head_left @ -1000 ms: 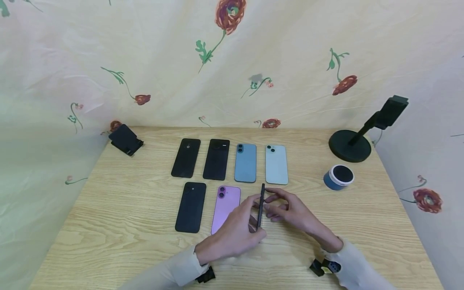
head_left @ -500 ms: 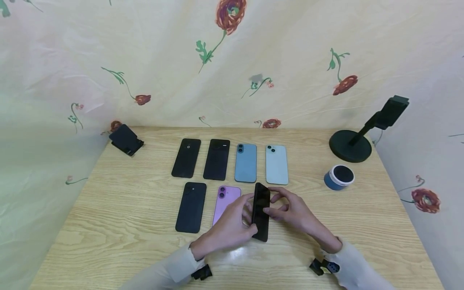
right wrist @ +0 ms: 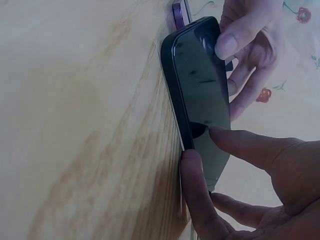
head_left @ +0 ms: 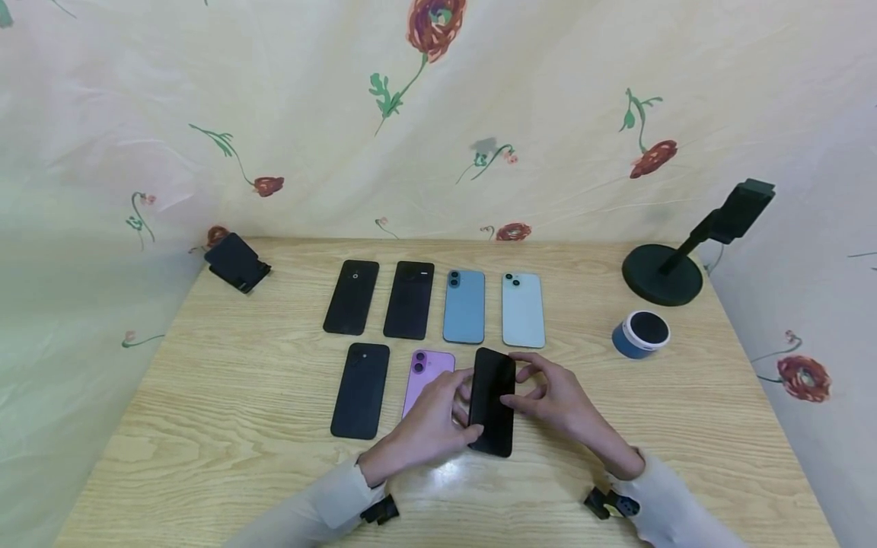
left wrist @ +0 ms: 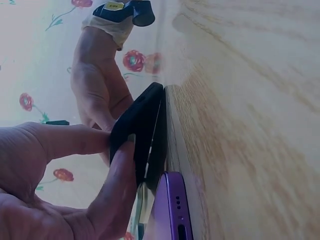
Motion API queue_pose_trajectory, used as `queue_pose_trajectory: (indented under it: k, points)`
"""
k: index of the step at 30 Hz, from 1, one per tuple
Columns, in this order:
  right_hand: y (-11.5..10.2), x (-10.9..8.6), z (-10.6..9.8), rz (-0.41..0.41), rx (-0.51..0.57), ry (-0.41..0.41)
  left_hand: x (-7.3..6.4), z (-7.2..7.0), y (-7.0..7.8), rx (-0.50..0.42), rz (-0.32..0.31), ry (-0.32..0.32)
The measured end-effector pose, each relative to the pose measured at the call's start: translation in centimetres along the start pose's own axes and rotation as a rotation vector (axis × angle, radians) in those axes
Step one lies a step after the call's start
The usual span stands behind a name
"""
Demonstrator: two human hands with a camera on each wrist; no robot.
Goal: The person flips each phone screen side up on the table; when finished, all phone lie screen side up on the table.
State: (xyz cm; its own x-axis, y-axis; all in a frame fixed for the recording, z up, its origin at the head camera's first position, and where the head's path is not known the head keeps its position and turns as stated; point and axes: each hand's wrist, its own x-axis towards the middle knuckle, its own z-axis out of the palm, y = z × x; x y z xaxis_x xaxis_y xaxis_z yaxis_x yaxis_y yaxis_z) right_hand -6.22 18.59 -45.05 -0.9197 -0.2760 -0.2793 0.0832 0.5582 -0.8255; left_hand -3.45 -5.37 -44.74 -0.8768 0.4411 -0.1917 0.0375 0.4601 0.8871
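Note:
Both hands hold a black smartphone (head_left: 491, 403), its dark glossy screen facing up and tilted, close over the table. My left hand (head_left: 428, 418) grips its left long edge, thumb near the lower corner. On the other side my right hand (head_left: 551, 392) pinches the right edge, thumb on the screen and fingers at the side. The right wrist view shows the thumb's reflection on the phone's screen (right wrist: 200, 85). Just left lies a purple smartphone (head_left: 426, 377), camera side up, partly hidden by my left hand. Beyond it is a dark smartphone (head_left: 360, 390).
Behind stands a row of phones: two black ones (head_left: 352, 297) (head_left: 409, 301), a blue one (head_left: 464, 308) and a pale blue one (head_left: 524, 312). A black phone stand (head_left: 663, 275) and a blue-white round jar (head_left: 640, 335) are at right. A folded black stand (head_left: 237, 262) sits at back left.
The black phone has turned from edge-on to screen up, its face now tilted toward the head camera. My left hand has shifted slightly left with its edge; the right thumb now lies on the screen.

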Motion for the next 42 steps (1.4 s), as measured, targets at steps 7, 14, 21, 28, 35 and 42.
queue_pose_trajectory:
  k: [7,14,21,28,35,42]
  points:
    - [0.1,0.1,0.1,0.0,-0.017,0.012,0.2,0.1,-0.1,0.082,-0.018,0.015]
    - [0.1,0.1,0.1,0.01,-0.037,0.02,0.3,0.4,-0.3,0.153,-0.024,0.007]
    - [0.2,0.1,0.1,0.017,-0.073,0.039,0.6,0.6,-0.1,0.215,-0.029,-0.011]
    - [0.2,0.1,0.0,0.022,-0.081,0.053,1.0,0.6,0.1,0.261,-0.067,-0.013]
    - [0.2,0.2,0.0,0.014,-0.095,0.067,1.3,0.6,0.3,0.294,-0.083,-0.032]
    - [-0.1,0.1,-0.3,0.018,-0.097,0.049,1.0,0.6,0.4,0.269,-0.059,-0.024]
